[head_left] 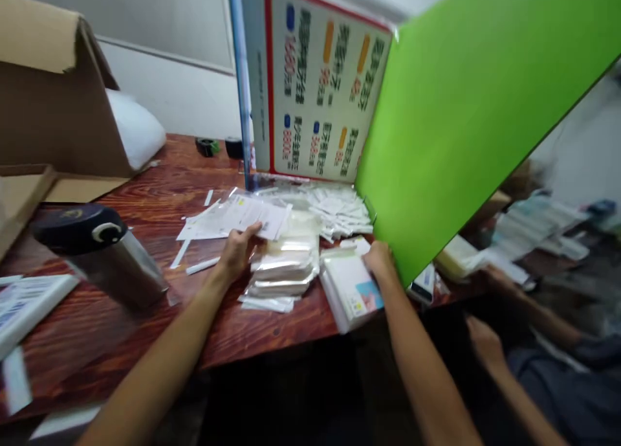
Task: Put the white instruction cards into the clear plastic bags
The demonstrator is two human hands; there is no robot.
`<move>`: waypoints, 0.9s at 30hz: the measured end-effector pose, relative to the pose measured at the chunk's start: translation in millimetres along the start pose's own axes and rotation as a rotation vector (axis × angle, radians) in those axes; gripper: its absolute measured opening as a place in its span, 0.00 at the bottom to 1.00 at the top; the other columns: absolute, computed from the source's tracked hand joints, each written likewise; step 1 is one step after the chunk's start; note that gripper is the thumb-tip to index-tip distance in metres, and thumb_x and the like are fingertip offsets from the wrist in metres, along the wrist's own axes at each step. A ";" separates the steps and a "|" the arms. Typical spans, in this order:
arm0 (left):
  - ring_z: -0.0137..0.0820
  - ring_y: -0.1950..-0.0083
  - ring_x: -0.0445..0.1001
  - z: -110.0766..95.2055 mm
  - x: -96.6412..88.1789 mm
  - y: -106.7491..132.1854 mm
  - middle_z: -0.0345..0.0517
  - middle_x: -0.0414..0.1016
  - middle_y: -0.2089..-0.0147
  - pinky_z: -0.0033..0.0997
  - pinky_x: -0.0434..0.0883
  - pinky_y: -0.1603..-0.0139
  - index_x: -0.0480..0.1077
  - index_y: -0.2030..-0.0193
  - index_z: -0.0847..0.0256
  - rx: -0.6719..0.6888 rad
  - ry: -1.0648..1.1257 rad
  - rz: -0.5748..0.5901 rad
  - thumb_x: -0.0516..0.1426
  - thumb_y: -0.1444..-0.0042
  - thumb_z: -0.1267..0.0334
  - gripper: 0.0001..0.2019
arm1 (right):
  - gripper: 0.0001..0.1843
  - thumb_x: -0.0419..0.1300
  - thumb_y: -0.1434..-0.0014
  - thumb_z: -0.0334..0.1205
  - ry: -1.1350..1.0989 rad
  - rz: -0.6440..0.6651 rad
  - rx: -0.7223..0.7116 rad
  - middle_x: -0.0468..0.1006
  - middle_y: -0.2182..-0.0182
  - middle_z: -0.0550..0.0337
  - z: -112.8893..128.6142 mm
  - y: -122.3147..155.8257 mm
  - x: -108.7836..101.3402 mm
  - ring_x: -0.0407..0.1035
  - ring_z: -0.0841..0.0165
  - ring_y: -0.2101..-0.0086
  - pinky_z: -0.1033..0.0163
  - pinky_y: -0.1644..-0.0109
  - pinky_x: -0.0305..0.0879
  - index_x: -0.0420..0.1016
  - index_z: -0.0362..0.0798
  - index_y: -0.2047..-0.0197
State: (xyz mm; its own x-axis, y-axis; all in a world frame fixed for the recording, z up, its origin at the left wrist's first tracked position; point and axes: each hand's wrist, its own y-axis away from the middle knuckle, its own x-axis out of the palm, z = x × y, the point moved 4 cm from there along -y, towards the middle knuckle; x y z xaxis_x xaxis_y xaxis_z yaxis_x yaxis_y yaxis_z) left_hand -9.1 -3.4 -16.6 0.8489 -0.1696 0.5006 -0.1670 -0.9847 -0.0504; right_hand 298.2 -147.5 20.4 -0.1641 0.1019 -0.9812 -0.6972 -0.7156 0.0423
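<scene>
My left hand [236,250] is closed, with its fingertips at the right end of a printed white sheet [242,214] that lies among clear plastic sleeves. Just to its right is a pile of clear plastic-wrapped packets [284,265]. My right hand [381,263] grips the far right side of a stack of white printed cards [347,287], which has a blue and pink picture on top. Its fingertips are partly hidden. The stack lies at the table's front edge, right of the packets.
Small white packets [339,206] are heaped behind. A printed board [320,83] and a green panel [451,103] stand upright. A dark-lidded tumbler [116,265] and a cardboard box [53,103] are left on the wooden table [169,164]. Another person's hands [486,344] are at right.
</scene>
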 end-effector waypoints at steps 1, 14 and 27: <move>0.28 0.77 0.72 0.5 -0.1 0.4 0.43 0.76 0.75 0.24 0.67 0.76 0.73 0.70 0.67 -0.024 -0.017 0.019 0.69 0.60 0.57 0.16 | 0.17 0.65 0.48 0.34 0.004 -0.044 0.001 0.80 0.58 0.36 1.2 -0.8 -4.3 0.76 0.56 0.57 0.63 0.57 0.68 0.79 0.38 0.54; 0.27 0.80 0.63 -17.3 2.2 12.4 0.42 0.71 0.80 0.28 0.58 0.79 0.75 0.77 0.59 0.126 -0.115 0.178 0.66 0.51 0.51 0.14 | 0.19 0.59 0.44 0.50 -0.785 -0.458 -0.228 0.79 0.58 0.41 33.1 26.9 -79.6 0.75 0.53 0.61 0.51 0.60 0.72 0.73 0.44 0.57; 0.27 0.81 0.64 -21.4 -0.7 4.3 0.42 0.66 0.83 0.29 0.61 0.76 0.68 0.82 0.60 0.111 -0.032 0.118 0.64 0.51 0.49 0.19 | 0.27 0.74 0.62 0.55 -1.207 0.283 -0.395 0.77 0.72 0.60 105.5 35.6 -23.1 0.70 0.67 0.75 0.64 0.74 0.66 0.73 0.47 0.65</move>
State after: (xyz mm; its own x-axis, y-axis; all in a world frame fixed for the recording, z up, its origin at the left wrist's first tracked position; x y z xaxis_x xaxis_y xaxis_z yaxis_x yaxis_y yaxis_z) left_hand -21.2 -6.7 1.4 0.8425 -0.2838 0.4580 -0.2115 -0.9560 -0.2033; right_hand 203.6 -102.5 64.5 -0.9352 0.3202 -0.1512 -0.3175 -0.9473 -0.0423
